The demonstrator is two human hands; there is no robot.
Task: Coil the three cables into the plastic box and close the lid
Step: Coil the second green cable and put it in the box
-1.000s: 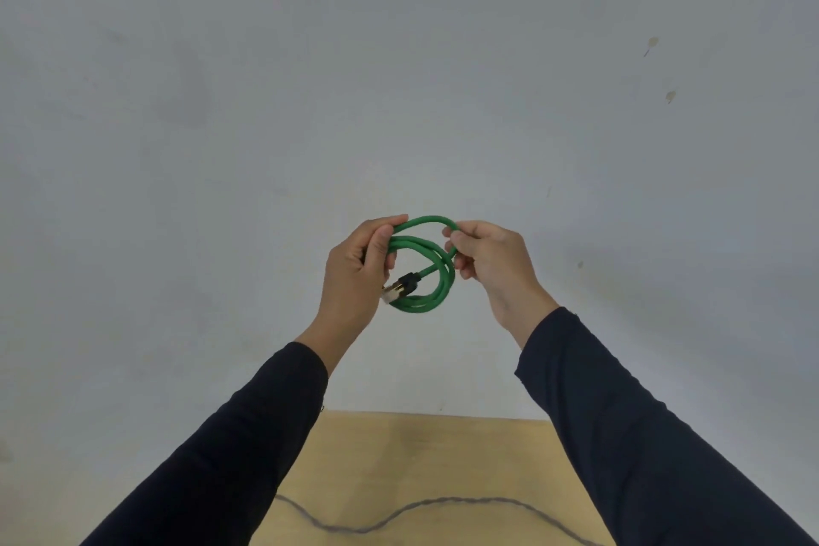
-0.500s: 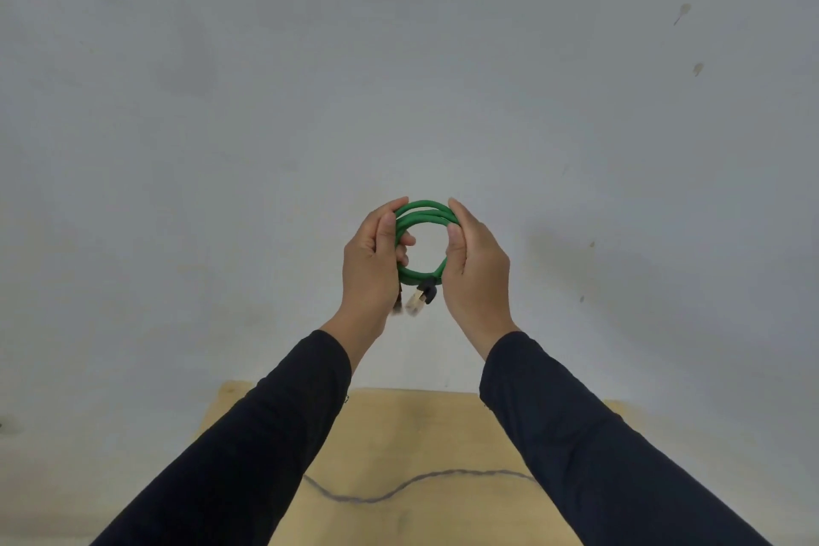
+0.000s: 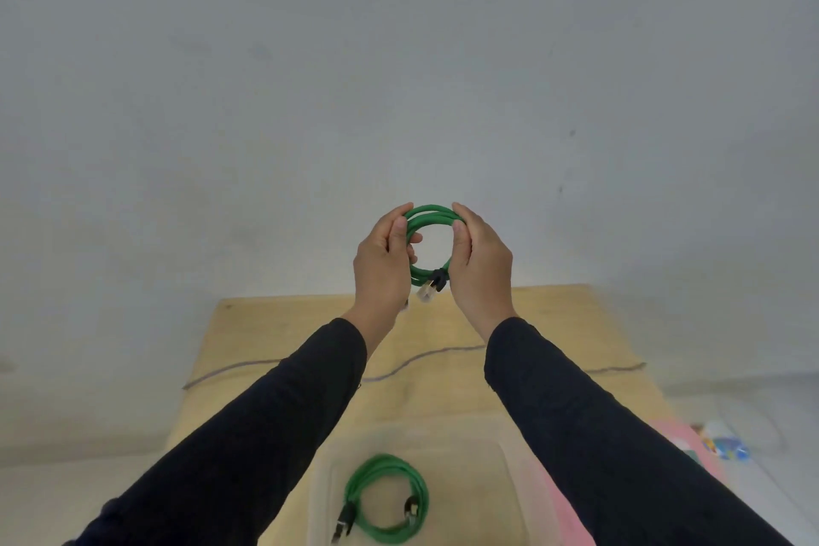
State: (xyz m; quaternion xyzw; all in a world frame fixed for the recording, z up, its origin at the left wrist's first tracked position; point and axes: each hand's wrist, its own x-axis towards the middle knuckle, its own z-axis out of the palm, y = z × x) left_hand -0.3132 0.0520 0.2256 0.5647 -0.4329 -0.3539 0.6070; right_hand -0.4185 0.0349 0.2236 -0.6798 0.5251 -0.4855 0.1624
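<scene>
- item one: a green round-jacketed network cable wound into a small coil, held up in front of a plain grey wall, well above the table. we see a clear plug with a black boot hanging free at the bottom of the coil.
- left hand: closed on the left side of the held coil, thumb on the near side and fingers curled round the far side.
- right hand: closed on the right side of the same coil, thumb pressed along the strands.
- item two: a second green coiled cable, lying flat inside the translucent plastic box at the near edge of the view, both plugs resting within the loop's outline.
- item three: a thin grey cable, stretched loose and wavy across the pale wooden table, not yet coiled.
- lid: we cannot tell where it is; a pink edge shows beside the box, identity unclear.
- risk, our judgement: the held coil is untied, so easing either grip could let the loops spring apart before they reach the box.
- risk: the dangling plug may catch the box rim on the way down, or snag the coil already inside.
- risk: two springy coils stacked may ride high and hinder the lid.
- markings: no brand, label or legible writing on any cable or on the box; a small colourful object at far right is too blurred to read.
</scene>
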